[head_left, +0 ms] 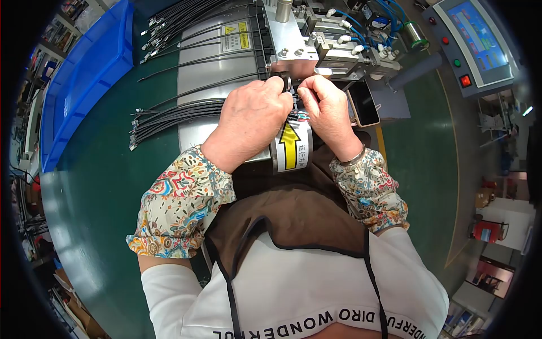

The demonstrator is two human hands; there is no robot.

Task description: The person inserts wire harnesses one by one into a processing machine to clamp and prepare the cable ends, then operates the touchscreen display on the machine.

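Observation:
My left hand (248, 116) is closed, its knuckles up, at the end of the machine's track. Its palm side and whatever it grips are hidden. A bundle of black cables (180, 116) runs beneath it, and thin coloured wire ends (301, 116) show just past its fingers. My right hand (328, 110) is closed in a pinch right beside it, thumb against forefinger. What lies between those fingertips is too small to make out. Below both hands, a curved metal cover (305, 152) carries a yellow arrow label (290, 150).
More black cables (209, 42) lie spaced across the metal plate (197, 70). Pneumatic cylinders (339, 53) stand ahead on the right, near a phone-like device (364, 104) and a control panel (477, 42). A blue bin (84, 85) is at the left.

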